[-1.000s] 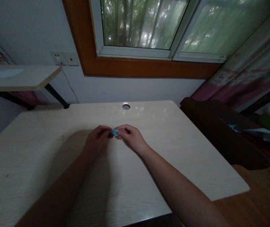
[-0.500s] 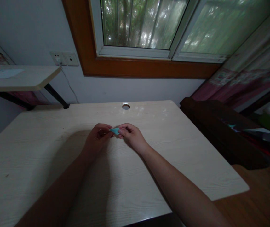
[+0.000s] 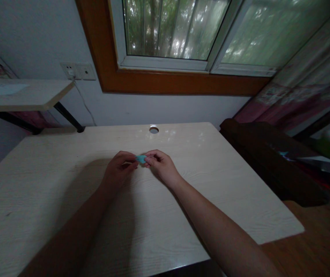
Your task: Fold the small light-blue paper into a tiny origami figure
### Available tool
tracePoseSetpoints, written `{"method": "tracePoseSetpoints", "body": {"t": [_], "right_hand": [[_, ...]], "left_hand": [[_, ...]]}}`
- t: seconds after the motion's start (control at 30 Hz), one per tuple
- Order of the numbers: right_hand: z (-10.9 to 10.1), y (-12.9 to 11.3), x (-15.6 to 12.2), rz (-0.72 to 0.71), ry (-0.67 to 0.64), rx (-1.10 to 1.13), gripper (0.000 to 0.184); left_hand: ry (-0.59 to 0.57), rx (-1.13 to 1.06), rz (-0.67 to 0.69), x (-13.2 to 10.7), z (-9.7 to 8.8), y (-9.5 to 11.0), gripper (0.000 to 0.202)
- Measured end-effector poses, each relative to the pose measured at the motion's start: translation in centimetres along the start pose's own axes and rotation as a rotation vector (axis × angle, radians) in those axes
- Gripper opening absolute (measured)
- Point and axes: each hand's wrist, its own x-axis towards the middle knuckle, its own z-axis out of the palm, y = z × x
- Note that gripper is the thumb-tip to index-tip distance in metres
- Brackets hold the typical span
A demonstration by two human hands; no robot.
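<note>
A small turquoise piece, which looks like folded paper (image 3: 141, 159), is held between my two hands over the desk. My left hand (image 3: 121, 163) is closed, with thumb and fingertips pinching the left end of the piece. From the other side, my right hand (image 3: 161, 163) grips its right end between thumb and forefinger. Both hands cover the ends, so only the middle of the piece shows. Its folds are too small to make out.
The pale wood-grain desk (image 3: 225, 200) has a round cable hole (image 3: 154, 130) near its back edge. A raised shelf (image 3: 37, 98) on black legs stands at the back left. Beyond the desk are a window and wall sockets (image 3: 78, 71). Dark brown furniture (image 3: 263, 154) is on the right.
Both hands stay in nearly the same place. The outline of the turquoise piece between the fingers has shifted slightly, its left tip now less pointed.
</note>
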Motion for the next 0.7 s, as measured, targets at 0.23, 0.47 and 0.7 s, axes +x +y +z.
{"method": "tracePoseSetpoints", "body": {"t": [0.23,0.47,0.7], "right_hand": [[-0.1,0.4,-0.2,-0.103,-0.021,-0.206,0.019],[-0.3,-1.1,-0.6,-0.268,-0.031,-0.556,0.013],[-0.9,0.0,0.1,-0.131,0.015,-0.371,0.015]], "left_hand": [[0.018,0.080,-0.005,0.0,-0.2,-0.6,0.014],[0.034,0.166,-0.017,0.1,-0.4,-0.8,0.013],[0.130,0.197,-0.041,0.5,-0.9,-0.1,0.015]]}}
